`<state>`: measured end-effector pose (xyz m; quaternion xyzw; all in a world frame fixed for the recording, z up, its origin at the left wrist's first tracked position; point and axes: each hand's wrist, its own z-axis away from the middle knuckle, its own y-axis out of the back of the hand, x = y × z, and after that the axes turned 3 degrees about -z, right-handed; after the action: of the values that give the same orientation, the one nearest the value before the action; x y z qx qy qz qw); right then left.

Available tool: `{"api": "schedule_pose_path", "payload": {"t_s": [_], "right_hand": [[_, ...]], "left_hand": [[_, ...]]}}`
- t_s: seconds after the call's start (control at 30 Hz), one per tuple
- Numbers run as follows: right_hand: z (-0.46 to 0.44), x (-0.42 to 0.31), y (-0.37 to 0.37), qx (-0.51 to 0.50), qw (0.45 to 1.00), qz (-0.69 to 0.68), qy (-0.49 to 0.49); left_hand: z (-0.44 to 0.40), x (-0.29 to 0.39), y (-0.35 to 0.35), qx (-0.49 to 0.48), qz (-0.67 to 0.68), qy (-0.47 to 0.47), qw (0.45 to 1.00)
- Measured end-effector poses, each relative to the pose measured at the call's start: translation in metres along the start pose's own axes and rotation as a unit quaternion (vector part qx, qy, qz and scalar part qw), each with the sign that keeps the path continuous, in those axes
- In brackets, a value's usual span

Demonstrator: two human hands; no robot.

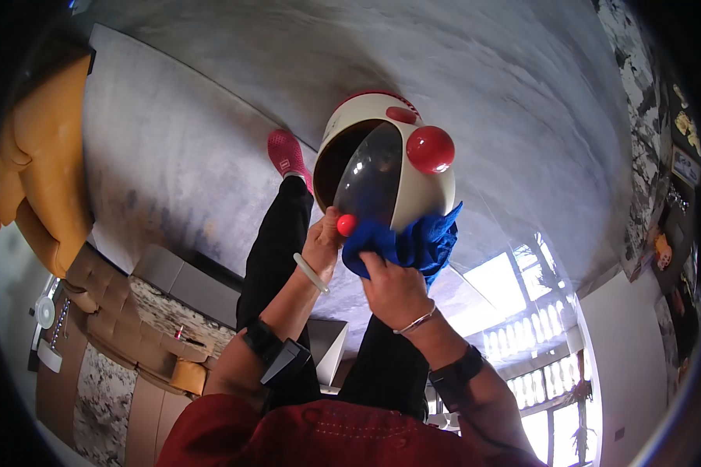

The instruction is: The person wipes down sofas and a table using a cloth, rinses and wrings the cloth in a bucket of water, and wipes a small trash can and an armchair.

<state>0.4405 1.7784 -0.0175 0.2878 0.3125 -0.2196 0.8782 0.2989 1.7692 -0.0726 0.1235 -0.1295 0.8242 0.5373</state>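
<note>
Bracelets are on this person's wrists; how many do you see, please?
2: a thick pale bangle around the wrist of the left hand, and a thinner bracelet around the wrist of the right hand.

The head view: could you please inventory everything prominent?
container: one, cream, centre
panel: one, transparent, container's opening
large ball: one, red, on container
cloth: one, blue, against container
small ball: one, red, beside cloth
smooth form: one, orange, far left
floor: one, grey, beneath
shoe: one, pink, left of container
armbands: two, black, on forearms
top: one, red, bottom edge
legs: two, black-trousered, lower centre
left hand: one, bare, beside small ball
right hand: one, bare, gripping cloth
</note>
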Motion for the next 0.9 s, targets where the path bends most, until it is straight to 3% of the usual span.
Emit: {"api": "schedule_pose_path", "payload": {"t_s": [0.03,0.07,0.17,0.23,0.3,0.37,0.43,0.5,0.53,0.57,0.63,0.7,0.77,0.83,0.87,0.9], "right_hand": [[0.003,0.001,0.002,0.010,0.999,0.030,0.026],[0.006,-0.001,0.015,-0.103,0.991,0.028,-0.078],[0.007,0.008,0.039,-0.024,0.998,-0.032,-0.055],[0.002,0.002,0.052,-0.023,0.995,-0.070,-0.068],[-0.007,-0.012,0.045,0.077,0.992,-0.097,-0.005],[-0.014,-0.015,0.025,-0.022,0.999,-0.023,-0.016],[-0.018,-0.018,0.015,-0.082,0.996,0.028,-0.020],[-0.017,-0.013,0.023,-0.108,0.993,0.038,-0.029],[-0.013,-0.009,0.028,-0.137,0.989,0.052,-0.036],[-0.008,0.000,0.034,-0.112,0.993,0.029,-0.032],[0.003,0.017,0.049,-0.057,0.997,0.002,-0.050],[0.015,0.040,0.071,-0.006,0.997,-0.019,-0.080],[0.025,0.067,0.088,0.099,0.982,-0.038,-0.157],[0.036,0.081,0.104,0.176,0.933,-0.222,-0.222],[0.041,0.087,0.107,0.192,0.898,-0.314,-0.242],[0.049,0.097,0.104,0.202,0.868,-0.406,-0.203]], "left_hand": [[0.004,0.000,0.001,-0.003,-0.027,-0.002,1.000],[-0.001,-0.007,0.002,-0.004,-0.005,-0.003,1.000],[0.002,-0.003,-0.009,-0.026,0.030,0.039,0.998],[-0.002,-0.006,-0.006,-0.015,0.035,0.040,0.998],[-0.009,-0.017,0.013,-0.172,0.093,0.066,0.979],[0.011,0.000,-0.026,-0.014,0.119,0.062,0.991],[0.006,-0.010,-0.013,-0.051,0.148,0.059,0.986],[0.013,-0.001,-0.020,-0.006,0.129,0.059,0.990],[-0.004,-0.029,0.018,-0.146,0.097,0.038,0.984],[0.000,-0.023,0.009,-0.149,0.095,0.040,0.983],[0.006,-0.009,-0.012,-0.050,0.080,0.033,0.995],[-0.001,-0.018,0.003,-0.086,0.076,0.050,0.992],[0.006,0.001,-0.006,0.076,-0.029,-0.031,0.996],[-0.004,0.001,0.008,0.025,-0.056,-0.251,0.966],[0.006,0.013,0.003,0.056,-0.156,-0.327,0.930],[0.018,0.029,-0.003,0.083,-0.252,-0.397,0.878]]}}
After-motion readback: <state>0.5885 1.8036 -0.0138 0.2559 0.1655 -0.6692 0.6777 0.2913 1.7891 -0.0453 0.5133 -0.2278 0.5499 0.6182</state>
